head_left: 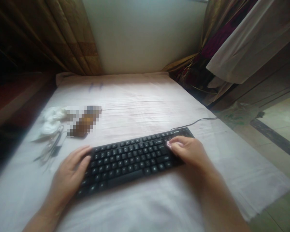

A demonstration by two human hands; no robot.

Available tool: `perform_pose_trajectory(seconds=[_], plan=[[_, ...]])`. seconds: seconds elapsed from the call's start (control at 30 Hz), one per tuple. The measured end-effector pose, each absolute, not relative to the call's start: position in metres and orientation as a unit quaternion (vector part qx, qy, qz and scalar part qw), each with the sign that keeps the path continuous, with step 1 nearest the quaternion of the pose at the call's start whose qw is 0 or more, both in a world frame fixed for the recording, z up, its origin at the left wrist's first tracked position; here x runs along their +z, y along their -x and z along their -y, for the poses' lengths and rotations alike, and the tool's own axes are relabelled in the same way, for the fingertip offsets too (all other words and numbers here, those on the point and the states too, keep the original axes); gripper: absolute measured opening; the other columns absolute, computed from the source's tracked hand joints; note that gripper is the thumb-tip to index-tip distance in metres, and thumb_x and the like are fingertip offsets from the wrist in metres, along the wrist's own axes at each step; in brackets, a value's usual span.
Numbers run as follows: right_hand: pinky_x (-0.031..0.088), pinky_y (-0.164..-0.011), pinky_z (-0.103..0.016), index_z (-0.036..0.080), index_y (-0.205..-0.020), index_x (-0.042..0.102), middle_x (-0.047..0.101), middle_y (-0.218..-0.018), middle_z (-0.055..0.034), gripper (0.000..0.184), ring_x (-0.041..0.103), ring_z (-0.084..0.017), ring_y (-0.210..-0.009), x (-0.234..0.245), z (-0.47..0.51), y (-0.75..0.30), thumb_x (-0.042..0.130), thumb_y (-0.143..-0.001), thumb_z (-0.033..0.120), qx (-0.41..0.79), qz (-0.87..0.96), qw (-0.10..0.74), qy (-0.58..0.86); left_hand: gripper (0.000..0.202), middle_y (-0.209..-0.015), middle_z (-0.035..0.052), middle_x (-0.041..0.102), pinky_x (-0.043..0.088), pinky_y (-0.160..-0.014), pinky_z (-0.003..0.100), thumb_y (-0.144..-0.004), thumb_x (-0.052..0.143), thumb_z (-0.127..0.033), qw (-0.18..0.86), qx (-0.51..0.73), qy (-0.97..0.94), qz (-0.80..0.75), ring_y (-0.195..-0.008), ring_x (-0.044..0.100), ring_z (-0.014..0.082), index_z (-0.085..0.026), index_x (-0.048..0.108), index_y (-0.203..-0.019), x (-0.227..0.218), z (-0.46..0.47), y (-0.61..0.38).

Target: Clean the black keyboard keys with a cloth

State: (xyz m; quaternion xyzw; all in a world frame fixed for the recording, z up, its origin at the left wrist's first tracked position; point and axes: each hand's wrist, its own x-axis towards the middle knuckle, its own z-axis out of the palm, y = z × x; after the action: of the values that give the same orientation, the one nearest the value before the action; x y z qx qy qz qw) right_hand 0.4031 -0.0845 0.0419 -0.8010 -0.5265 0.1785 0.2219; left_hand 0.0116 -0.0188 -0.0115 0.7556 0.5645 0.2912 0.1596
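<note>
We note right hand [188, 150] pinching a pale wad [169, 144], covering part of the keyboard [128, 161] beneath; left hand [70, 169] touches its edge, grip unclear. Beyond left fingertips: white bundle [53, 115], brown object [85, 122].

From the keyboard [132, 161], a wide lane over the cloth-covered surface [135, 100] is left open at 12 o'clock, bounded by the wall [145, 38]. At 2 o'clock, the way is crossed by a thin cable [195, 121]. At 10 o'clock, passage is blocked by a pixelated brown object [84, 124]. Both ends are obstructed, by the left grip [71, 167] at 9 and the right grip [189, 149] at 3.
</note>
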Motion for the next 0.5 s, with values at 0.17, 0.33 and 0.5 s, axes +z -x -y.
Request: perform_pose_trajectory(seconds=[0.17, 0.33, 0.5], plan=[[0.046, -0.054, -0.026, 0.024, -0.071, 0.078, 0.070, -0.058, -0.0005, 0.023, 0.065, -0.018, -0.058, 0.044, 0.090, -0.407, 0.059, -0.074, 0.038, 0.250, 0.514, 0.231, 0.787, 0.047, -0.129, 0.0046, 0.066, 0.037, -0.116, 0.051, -0.091, 0.044, -0.061, 0.168, 0.295, -0.751, -0.567, -0.122, 0.059, 0.0278, -0.028, 0.067, -0.115, -0.013, 0.018, -0.012], [0.042, -0.050, -0.026, 0.020, -0.069, 0.076, 0.067, -0.054, -0.0011, 0.024, 0.061, -0.017, -0.052, 0.042, 0.090, -0.413, 0.062, -0.070, 0.039, 0.288, 0.473, 0.292, 0.780, 0.047, -0.127, 0.0051, 0.067, 0.039, -0.114, 0.047, -0.090, 0.045, -0.060, 0.178, 0.307, -0.745, -0.565, -0.122, 0.059, 0.0266, -0.027, 0.068, -0.113, -0.012, 0.019, -0.015], [0.048, -0.063, -0.030, 0.023, -0.079, 0.078, 0.076, -0.070, -0.0026, 0.031, 0.070, -0.022, -0.069, 0.034, 0.078, -0.411, 0.062, -0.070, 0.048, 0.154, 0.458, 0.352, 0.801, 0.053, -0.120, 0.0077, 0.071, 0.047, -0.106, 0.042, -0.088, 0.044, -0.062, 0.199, 0.311, -0.721, -0.586, -0.115, 0.064, 0.0268, -0.022, 0.070, -0.111, -0.004, 0.010, -0.018]])
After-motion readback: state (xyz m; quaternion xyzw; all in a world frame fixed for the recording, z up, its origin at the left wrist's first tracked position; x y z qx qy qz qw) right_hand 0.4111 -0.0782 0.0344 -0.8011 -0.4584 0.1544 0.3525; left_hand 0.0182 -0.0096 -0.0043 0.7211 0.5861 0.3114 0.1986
